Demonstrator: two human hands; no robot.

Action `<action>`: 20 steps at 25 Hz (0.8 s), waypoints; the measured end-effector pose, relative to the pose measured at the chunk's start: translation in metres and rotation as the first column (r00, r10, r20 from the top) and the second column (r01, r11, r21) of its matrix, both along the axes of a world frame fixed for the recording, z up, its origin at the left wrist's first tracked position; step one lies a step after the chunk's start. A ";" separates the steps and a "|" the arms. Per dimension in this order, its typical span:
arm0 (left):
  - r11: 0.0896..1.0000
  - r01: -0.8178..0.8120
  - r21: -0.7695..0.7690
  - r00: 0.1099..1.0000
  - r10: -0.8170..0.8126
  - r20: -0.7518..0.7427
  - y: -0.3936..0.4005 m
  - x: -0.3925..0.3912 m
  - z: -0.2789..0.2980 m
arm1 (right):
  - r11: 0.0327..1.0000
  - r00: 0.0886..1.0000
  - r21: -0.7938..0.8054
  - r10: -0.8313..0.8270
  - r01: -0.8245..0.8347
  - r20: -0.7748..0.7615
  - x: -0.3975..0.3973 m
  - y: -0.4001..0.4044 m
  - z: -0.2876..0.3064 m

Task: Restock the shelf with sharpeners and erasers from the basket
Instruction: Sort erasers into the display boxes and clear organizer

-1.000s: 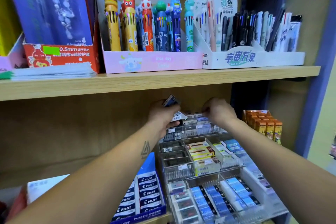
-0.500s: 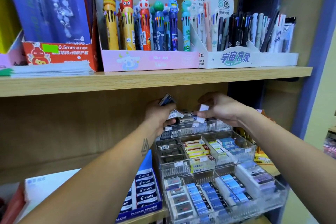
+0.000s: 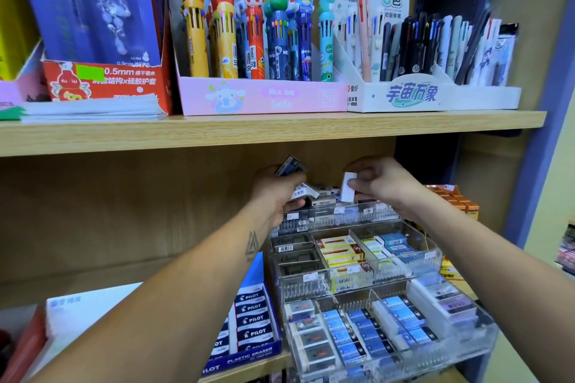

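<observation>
A clear tiered acrylic organiser [image 3: 432, 255] full of boxed erasers stands on the lower shelf under the wooden upper shelf. My left hand [image 3: 273, 193] is closed on a bunch of small erasers [image 3: 291, 166] above the organiser's top back row. My right hand [image 3: 379, 180] pinches one small white eraser [image 3: 348, 186] upright over that same row. More erasers lie in the top row between the hands [image 3: 323, 196]. No basket is in view.
A blue box of Pilot plastic erasers [image 3: 252, 320] stands left of the organiser. Orange boxes [image 3: 454, 199] sit behind it on the right. The upper shelf board [image 3: 280, 130] carries pen displays, close above my hands. A purple upright [image 3: 541, 134] bounds the right side.
My right hand has lifted out of the top row with a white eraser pinched in its fingers. The left hand has stayed in place with its bunch.
</observation>
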State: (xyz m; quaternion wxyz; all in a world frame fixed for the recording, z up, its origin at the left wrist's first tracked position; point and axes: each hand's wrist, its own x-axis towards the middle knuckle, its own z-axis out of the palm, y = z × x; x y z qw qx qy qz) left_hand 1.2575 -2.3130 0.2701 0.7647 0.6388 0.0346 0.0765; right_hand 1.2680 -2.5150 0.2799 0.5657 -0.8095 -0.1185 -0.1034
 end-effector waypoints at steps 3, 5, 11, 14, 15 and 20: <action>1.000 -0.002 -0.004 1.000 0.002 0.015 0.000 0.001 -0.001 | 0.998 0.999 0.045 0.040 -0.039 -0.031 -0.005 0.000 -0.003; 1.000 -0.018 -0.020 0.999 0.019 0.040 0.001 -0.001 0.000 | 0.988 0.993 0.104 0.117 -0.114 -0.031 -0.015 0.001 -0.005; 0.996 0.073 -0.059 0.996 -0.070 0.060 -0.005 -0.035 0.002 | 0.966 0.969 0.134 0.201 -0.220 0.143 -0.065 -0.012 -0.018; 0.981 0.191 -0.036 0.977 -0.194 -0.092 -0.021 -0.071 -0.013 | 0.990 0.943 0.064 0.100 -0.126 0.317 -0.089 -0.012 -0.031; 0.968 0.247 -0.048 0.960 -0.251 -0.128 -0.025 -0.080 -0.019 | 0.993 0.931 0.030 0.097 -0.115 0.351 -0.095 -0.012 -0.034; 0.899 0.392 -0.197 0.897 -0.421 -0.137 -0.031 -0.104 -0.031 | 0.979 0.949 -0.074 0.201 -0.188 0.243 -0.110 -0.018 -0.046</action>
